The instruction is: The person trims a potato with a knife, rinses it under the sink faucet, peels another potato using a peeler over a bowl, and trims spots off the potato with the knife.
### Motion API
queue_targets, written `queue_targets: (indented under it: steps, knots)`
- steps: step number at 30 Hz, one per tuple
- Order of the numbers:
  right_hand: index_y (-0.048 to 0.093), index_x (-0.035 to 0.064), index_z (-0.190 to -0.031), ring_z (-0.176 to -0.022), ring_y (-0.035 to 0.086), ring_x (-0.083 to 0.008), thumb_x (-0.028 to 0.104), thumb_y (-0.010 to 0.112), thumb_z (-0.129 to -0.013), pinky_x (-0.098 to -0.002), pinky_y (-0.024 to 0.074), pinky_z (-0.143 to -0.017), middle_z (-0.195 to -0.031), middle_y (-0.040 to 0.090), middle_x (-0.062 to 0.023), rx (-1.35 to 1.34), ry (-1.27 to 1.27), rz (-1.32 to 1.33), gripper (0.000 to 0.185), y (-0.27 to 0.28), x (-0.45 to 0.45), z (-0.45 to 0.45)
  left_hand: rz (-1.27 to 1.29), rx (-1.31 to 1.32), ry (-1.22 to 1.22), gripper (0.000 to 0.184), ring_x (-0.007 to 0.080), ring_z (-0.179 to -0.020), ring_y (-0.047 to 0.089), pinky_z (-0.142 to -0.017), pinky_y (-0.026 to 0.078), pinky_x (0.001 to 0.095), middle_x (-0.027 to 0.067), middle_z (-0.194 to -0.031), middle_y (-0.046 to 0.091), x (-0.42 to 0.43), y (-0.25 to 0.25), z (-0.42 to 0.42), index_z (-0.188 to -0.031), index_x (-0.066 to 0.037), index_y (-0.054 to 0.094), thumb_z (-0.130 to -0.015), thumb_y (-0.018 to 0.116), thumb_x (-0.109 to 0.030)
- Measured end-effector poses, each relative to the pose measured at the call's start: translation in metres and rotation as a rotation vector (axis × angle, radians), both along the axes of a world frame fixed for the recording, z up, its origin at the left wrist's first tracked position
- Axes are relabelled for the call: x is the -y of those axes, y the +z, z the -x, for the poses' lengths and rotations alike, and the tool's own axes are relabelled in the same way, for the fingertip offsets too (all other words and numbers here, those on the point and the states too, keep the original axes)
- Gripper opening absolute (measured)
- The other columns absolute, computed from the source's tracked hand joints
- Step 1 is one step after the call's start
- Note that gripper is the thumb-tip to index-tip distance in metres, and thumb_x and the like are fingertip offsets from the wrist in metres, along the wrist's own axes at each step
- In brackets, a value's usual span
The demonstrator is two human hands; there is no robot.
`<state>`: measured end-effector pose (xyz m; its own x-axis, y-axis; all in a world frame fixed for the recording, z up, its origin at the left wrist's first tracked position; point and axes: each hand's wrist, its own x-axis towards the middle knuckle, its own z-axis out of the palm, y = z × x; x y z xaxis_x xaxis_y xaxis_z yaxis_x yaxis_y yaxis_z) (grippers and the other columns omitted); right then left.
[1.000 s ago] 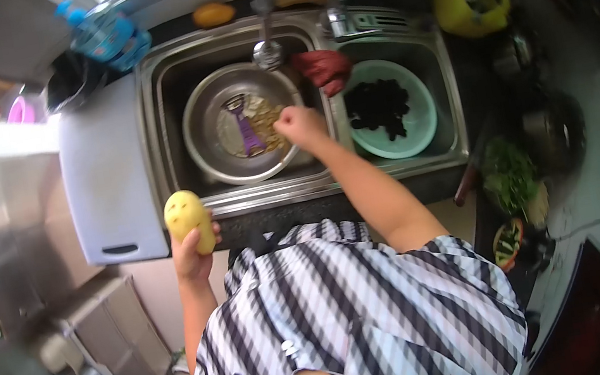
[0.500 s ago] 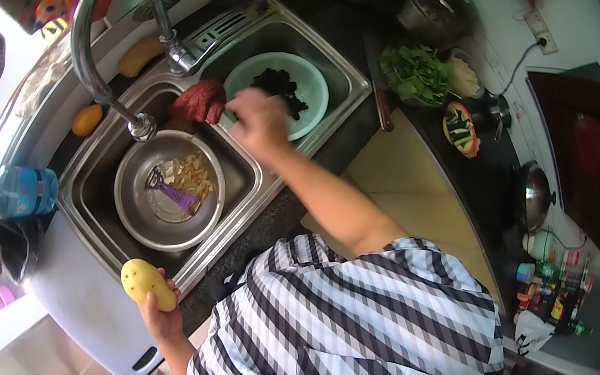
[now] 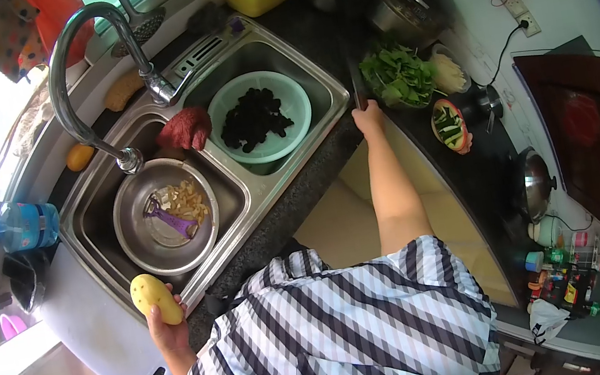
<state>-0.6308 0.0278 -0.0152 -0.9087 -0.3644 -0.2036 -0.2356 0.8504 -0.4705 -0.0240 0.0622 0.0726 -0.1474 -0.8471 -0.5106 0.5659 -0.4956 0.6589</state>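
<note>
My left hand [image 3: 169, 332] holds a peeled yellow potato [image 3: 154, 298] with small dark spots, beside the sink's front left corner. At the counter by the right end of the sink, my right hand [image 3: 370, 120] is closed around the handle of a kitchen knife [image 3: 358, 86]. Its dark blade points away from me. A steel bowl [image 3: 139, 254] in the left basin contains peelings [image 3: 186, 201] and a purple peeler [image 3: 177, 221]. In the right basin a pale green bowl [image 3: 292, 102] holds dark pieces, perhaps soaked fungus. A dark red cloth [image 3: 185, 129] lies over the divider.
A curved faucet [image 3: 57, 92] arches over the left basin. The white cutting board [image 3: 92, 314] lies left of the sink, near a blue bottle [image 3: 27, 224]. Leafy greens [image 3: 398, 76], a bowl of cut vegetables [image 3: 450, 126] and a rice cooker [image 3: 412, 5] stand to the right.
My right hand has moved from above the sink divider rightward to the knife and closed on its handle. The potato stays in my left hand. The view has shifted slightly.
</note>
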Motion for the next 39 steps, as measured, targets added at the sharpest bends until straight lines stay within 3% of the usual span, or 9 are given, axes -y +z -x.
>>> queue_targets:
  steps: [2, 4, 11, 20, 22, 23, 25, 27, 39]
  knots:
    - [0.056, 0.0003, -0.099, -0.054, 0.056, -0.0162, 0.009, 0.056, -0.073, -0.0292, 0.043, -0.046, -0.068, 0.057, -0.009, 0.142, -0.013, 0.497, 0.028, -0.044, -0.007, 0.028, -0.01, -0.02, 0.016, 0.062, 0.0237, -0.086, 0.06, -0.066, 0.054, 0.0334, 0.016, -0.116, 0.055, 0.0, 0.004, -0.003, -0.13, -0.006, 0.04, -0.08, 0.068, -0.029]
    - [0.052, -0.0003, -0.095, -0.042, 0.045, -0.0097, 0.006, 0.053, -0.074, -0.0256, 0.0322, -0.036, -0.061, 0.051, -0.0044, 0.464, -0.093, 0.665, 0.022, 0.022, -0.01, -0.009, -0.003, -0.05, 0.013, 0.06, 0.0238, -0.086, 0.06, -0.067, 0.055, 0.0335, 0.016, -0.116, 0.055, 0.0, 0.003, -0.005, -0.13, -0.006, 0.041, -0.081, 0.067, -0.029]
    - [0.051, 0.0017, -0.092, -0.054, 0.051, -0.012, -0.004, 0.057, -0.069, -0.0239, 0.0419, -0.048, -0.072, 0.05, -0.0038, 0.572, 0.129, 1.178, 0.025, 0.076, -0.036, -0.131, -0.059, -0.155, 0.011, 0.058, 0.0283, -0.096, 0.06, -0.074, 0.054, 0.0403, 0.0153, -0.116, 0.056, -0.001, -0.017, -0.012, -0.13, -0.006, 0.042, -0.081, 0.064, -0.027]
    - [0.05, 0.0031, -0.065, -0.044, 0.046, -0.0121, 0.007, 0.048, -0.092, -0.0244, 0.0342, -0.043, -0.05, 0.048, -0.0038, 0.475, 0.945, 0.891, 0.028, 0.136, -0.015, -0.286, 0.133, -0.166, -0.133, 0.069, 0.03, -0.095, 0.061, -0.066, 0.056, 0.0364, 0.0143, -0.114, 0.054, 0.011, 0.021, 0.003, -0.133, -0.01, 0.035, -0.075, 0.07, -0.019]
    - [0.061, 0.0019, -0.098, -0.052, 0.053, -0.0185, 0.0, 0.053, -0.079, -0.0312, 0.0401, -0.047, -0.066, 0.057, -0.0083, 0.155, 1.299, 0.91, 0.02, 0.144, -0.003, -0.325, 0.148, -0.141, -0.136, 0.065, 0.0288, -0.097, 0.061, -0.069, 0.056, 0.0349, 0.0118, -0.111, 0.055, 0.009, 0.018, 0.002, -0.131, -0.011, 0.037, -0.076, 0.07, -0.018]
    - [0.061, 0.0027, -0.118, -0.056, 0.055, -0.0232, -0.004, 0.057, -0.069, -0.0349, 0.0424, -0.049, -0.074, 0.059, -0.0105, 0.009, 1.472, 1.013, 0.05, 0.155, 0.005, -0.351, 0.153, -0.119, -0.136, 0.062, 0.0276, -0.099, 0.061, -0.072, 0.056, 0.0345, 0.0113, -0.112, 0.055, 0.006, 0.012, -0.001, -0.13, -0.01, 0.038, -0.077, 0.07, -0.018]
    - [0.062, 0.0057, -0.116, -0.049, 0.048, -0.0231, -0.001, 0.059, -0.062, -0.0348, 0.0408, -0.046, -0.062, 0.048, -0.006, -0.158, 1.722, 0.864, 0.054, 0.178, 0.0, -0.384, 0.01, -0.534, -0.006, 0.05, 0.0222, -0.106, 0.059, -0.084, 0.053, 0.0342, 0.0103, -0.117, 0.056, 0.001, 0.008, -0.009, -0.126, -0.006, 0.044, -0.084, 0.066, -0.019]
    - [0.065, 0.0075, -0.112, -0.048, 0.048, -0.0166, 0.01, 0.065, -0.068, -0.0307, 0.0387, -0.044, -0.06, 0.047, -0.0004, -0.209, 1.861, 0.97, 0.045, 0.177, 0.002, -0.414, 0.126, -0.337, -0.024, 0.048, 0.0211, -0.106, 0.058, -0.087, 0.052, 0.0341, 0.0099, -0.117, 0.057, -0.001, 0.014, -0.017, -0.128, -0.01, 0.044, -0.085, 0.064, -0.016]
    - [0.065, 0.0051, -0.108, -0.049, 0.049, -0.0163, 0.011, 0.065, -0.07, -0.0308, 0.0398, -0.045, -0.059, 0.048, -0.0006, -0.064, 2.003, 0.905, 0.038, 0.158, 0.011, -0.441, 0.268, 0.055, 0.014, 0.055, 0.0212, -0.105, 0.058, -0.091, 0.05, 0.0346, 0.0099, -0.118, 0.055, -0.002, 0.018, -0.024, -0.133, -0.01, 0.039, -0.087, 0.062, -0.029]
